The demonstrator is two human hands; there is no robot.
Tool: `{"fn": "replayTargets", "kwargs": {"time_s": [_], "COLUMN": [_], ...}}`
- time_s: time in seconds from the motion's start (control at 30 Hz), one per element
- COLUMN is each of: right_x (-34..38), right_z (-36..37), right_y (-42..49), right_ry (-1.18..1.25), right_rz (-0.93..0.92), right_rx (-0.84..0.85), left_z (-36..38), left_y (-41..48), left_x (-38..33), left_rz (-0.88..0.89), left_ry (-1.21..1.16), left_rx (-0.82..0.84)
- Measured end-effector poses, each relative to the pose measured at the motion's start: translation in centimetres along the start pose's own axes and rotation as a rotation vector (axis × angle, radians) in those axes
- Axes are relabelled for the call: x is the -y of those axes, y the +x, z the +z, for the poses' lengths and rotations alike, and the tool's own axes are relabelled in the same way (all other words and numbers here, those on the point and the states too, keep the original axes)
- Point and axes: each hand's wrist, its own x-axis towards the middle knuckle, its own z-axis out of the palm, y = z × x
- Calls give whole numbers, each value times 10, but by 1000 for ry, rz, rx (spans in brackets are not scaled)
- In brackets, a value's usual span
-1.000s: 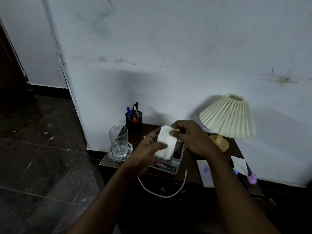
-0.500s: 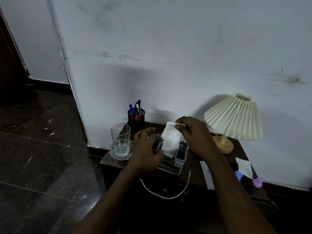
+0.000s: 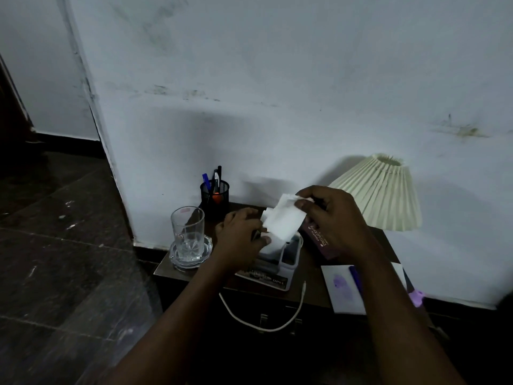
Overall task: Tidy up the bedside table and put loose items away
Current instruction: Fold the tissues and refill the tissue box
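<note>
A dark wooden bedside table (image 3: 313, 290) stands against the white wall. My right hand (image 3: 333, 220) pinches the top edge of a white tissue (image 3: 283, 220) and holds it up over a small white organiser box (image 3: 288, 261) in the middle of the table. My left hand (image 3: 238, 240) rests on the box's left side, its thumb touching the tissue's lower end. A dark book (image 3: 319, 240) lies under my right hand. A white cable (image 3: 261, 320) hangs over the table's front edge.
A glass on a glass coaster (image 3: 188, 240) stands at the left corner, a black mesh pen holder (image 3: 215, 194) behind it. A pleated cream lamp (image 3: 380, 195) stands at the back right. A white notepad with a pen (image 3: 347, 287) and a purple item (image 3: 416, 297) lie at the right.
My right hand has lifted the tissue up and to the right. My left hand let go of it and dropped to the box. The view moved closer.
</note>
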Motion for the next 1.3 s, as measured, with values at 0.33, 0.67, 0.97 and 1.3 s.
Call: {"fn": "replayTargets", "kwargs": {"time_s": [0.33, 0.67, 0.97, 1.3], "right_x": [-13, -15, -14, -11], "right_z": [30, 39, 41, 60], "right_y": [-1, -1, -1, -4], "right_ry": [3, 60, -229, -433], "right_rz": [61, 60, -15, -127], "right_rx": [224, 129, 246, 69], "left_z": [-8, -12, -12, -14], "left_y": [20, 22, 20, 18], "left_x": [14, 15, 12, 5], "left_rz": [128, 130, 105, 54], "left_ry": [-170, -278, -314, -452], "left_rx": [1, -61, -13, 28]}}
